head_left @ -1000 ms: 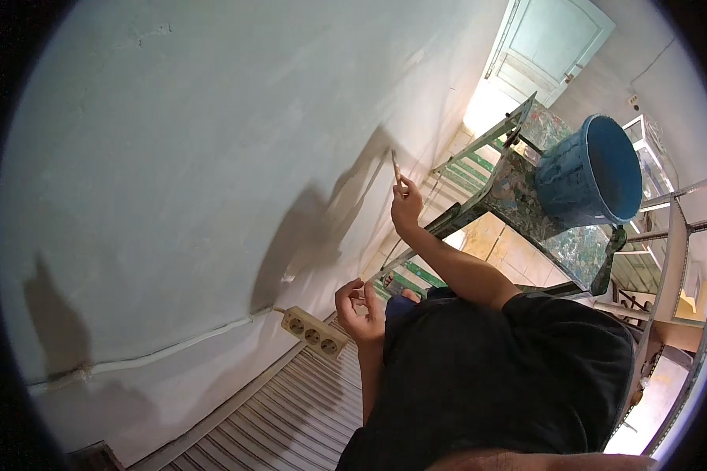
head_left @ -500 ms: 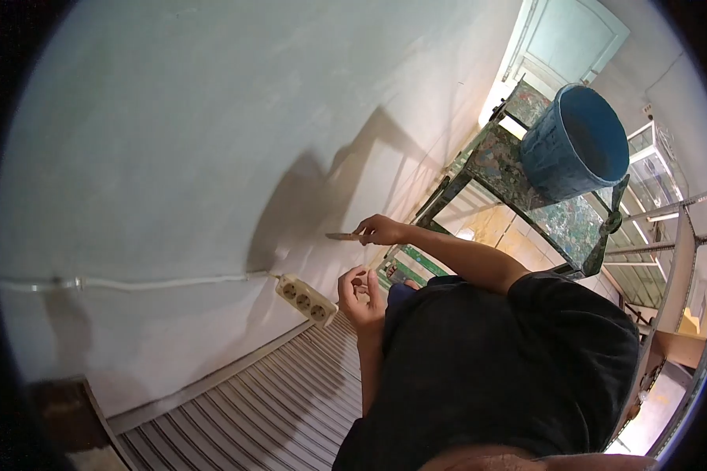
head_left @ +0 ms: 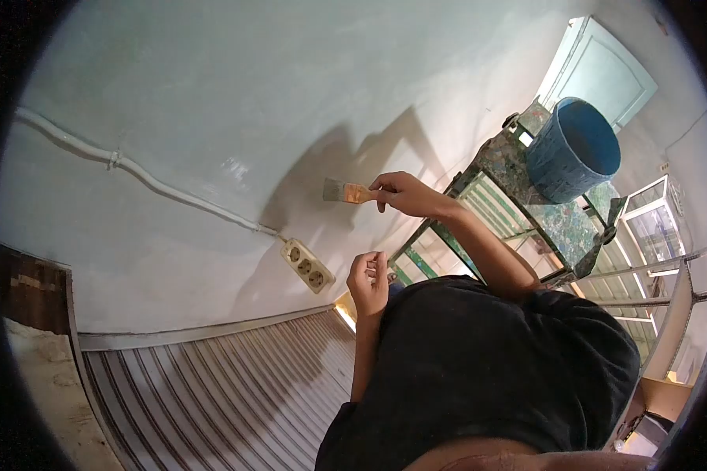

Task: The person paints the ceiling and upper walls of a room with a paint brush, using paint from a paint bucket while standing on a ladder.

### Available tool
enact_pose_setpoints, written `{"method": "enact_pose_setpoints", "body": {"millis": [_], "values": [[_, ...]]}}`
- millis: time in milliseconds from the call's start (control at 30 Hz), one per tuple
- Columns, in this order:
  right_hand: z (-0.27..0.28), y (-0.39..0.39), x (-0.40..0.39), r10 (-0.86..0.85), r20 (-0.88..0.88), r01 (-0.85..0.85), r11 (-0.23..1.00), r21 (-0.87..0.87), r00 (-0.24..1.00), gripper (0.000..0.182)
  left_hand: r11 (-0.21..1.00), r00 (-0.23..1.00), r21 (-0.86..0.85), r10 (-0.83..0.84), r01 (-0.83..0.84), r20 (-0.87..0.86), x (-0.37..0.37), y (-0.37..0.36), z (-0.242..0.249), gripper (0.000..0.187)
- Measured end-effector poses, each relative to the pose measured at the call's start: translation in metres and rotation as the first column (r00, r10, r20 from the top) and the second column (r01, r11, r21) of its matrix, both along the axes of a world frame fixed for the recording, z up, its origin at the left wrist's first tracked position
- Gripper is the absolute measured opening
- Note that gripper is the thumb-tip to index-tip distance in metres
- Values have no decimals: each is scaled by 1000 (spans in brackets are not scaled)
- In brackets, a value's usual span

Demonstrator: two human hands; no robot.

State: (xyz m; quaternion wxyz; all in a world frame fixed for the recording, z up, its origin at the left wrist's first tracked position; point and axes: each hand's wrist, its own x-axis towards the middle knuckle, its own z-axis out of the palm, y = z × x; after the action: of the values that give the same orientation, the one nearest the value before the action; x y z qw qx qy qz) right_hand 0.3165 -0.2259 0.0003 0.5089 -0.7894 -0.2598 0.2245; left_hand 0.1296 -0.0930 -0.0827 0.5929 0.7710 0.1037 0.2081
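My right hand [head_left: 401, 193] grips a paintbrush [head_left: 356, 194] by its handle. The bristles are greyish and point left, with the brush's flat side showing; it overlaps the pale painted wall [head_left: 173, 125] and its shadow. Lower down, my left hand [head_left: 368, 281] is raised in front of my body, fingers curled in and nothing visible in them. Just left of that hand, a white three-socket power strip [head_left: 307, 266] hangs against the wall at the end of a white cable conduit [head_left: 184, 202].
A blue bucket [head_left: 562, 161] stands on a paint-spattered green table [head_left: 565, 228] to the right. Beyond it are a glass-sided cabinet [head_left: 650, 212] and a pale door [head_left: 609, 71]. A ribbed metal surface [head_left: 212, 385] spreads below the wall. Shelving [head_left: 672, 330] rises at the far right.
The paintbrush has turned from edge-on to show its flat face, and my right hand sits higher in view. My left hand's fingers have curled in more. The camera view has tilted.
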Motion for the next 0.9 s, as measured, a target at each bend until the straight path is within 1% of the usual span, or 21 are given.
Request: {"method": "enact_pose_setpoints", "body": {"millis": [33,100,167,200,267,300,367,400,433,467,500,567,633,667,700,733,767,800,833,867,900], "values": [[18,-7,-4,10,-51,-7,998,63,999,28,999,999,3,-35,35,6,2,-1,-3,17],[47,-20,-14,2,-31,0,996,89,1000,28,998,998,4,-65,65,8,4,-4,11,20],[65,-31,-21,-3,-85,17,987,160,996,29,994,995,51,-92,94,-46,9,-8,19,19],[73,-36,-26,-22,-76,34,987,157,997,29,991,982,27,-124,129,-145,10,-10,30,27],[87,-46,-37,-3,1,3,973,232,1000,29,982,980,49,-176,181,-89,19,-11,16,27],[97,-50,-46,-45,25,38,970,241,999,28,974,977,72,-210,213,-41,25,-14,15,27],[127,-62,-71,-142,123,109,965,239,982,28,956,959,75,-280,283,-53,34,-19,18,26],[139,-69,-82,-216,161,182,962,203,963,28,946,951,100,-309,310,-23,39,-23,21,25],[161,-76,-95,-251,254,234,967,97,934,27,933,940,124,-342,339,7,44,-27,23,24],[170,-83,-105,-293,345,273,956,107,892,25,923,934,166,-356,348,19,50,-34,25,22],[177,-92,-114,-330,435,311,943,117,838,24,906,916,162,-400,391,28,56,-40,28,22],[198,-110,-133,-411,459,394,909,137,788,23,893,894,190,-434,409,114,67,-53,37,22],[216,-130,-150,-500,503,471,860,195,705,23,867,860,192,-489,461,145,77,-66,47,18],[227,-148,-154,-452,625,480,867,138,636,25,871,851,189,-487,454,197,82,-74,51,17],[232,-162,-156,-481,664,504,845,178,572,28,877,842,184,-479,445,248,85,-80,54,16],[250,-176,-161,-435,741,559,823,97,511,24,864,831,188,-501,467,240,87,-85,58,13],[264,-188,-162,-438,771,610,788,82,462,22,855,819,189,-518,484,245,91,-91,64,13],[272,-210,-157,-339,845,601,799,25,415,16,849,795,250,-525,465,303,94,-97,72,12],[283,-223,-152,-260,909,635,772,-7,326,13,843,767,308,-532,441,359,97,-102,79,11],[299,-234,-148,-206,906,667,738,-104,369,13,819,737,352,-566,453,369,99,-106,85,12],[314,-245,-145,-157,896,691,695,-199,415,13,811,726,356,-579,465,371,101,-110,92,12]]}}
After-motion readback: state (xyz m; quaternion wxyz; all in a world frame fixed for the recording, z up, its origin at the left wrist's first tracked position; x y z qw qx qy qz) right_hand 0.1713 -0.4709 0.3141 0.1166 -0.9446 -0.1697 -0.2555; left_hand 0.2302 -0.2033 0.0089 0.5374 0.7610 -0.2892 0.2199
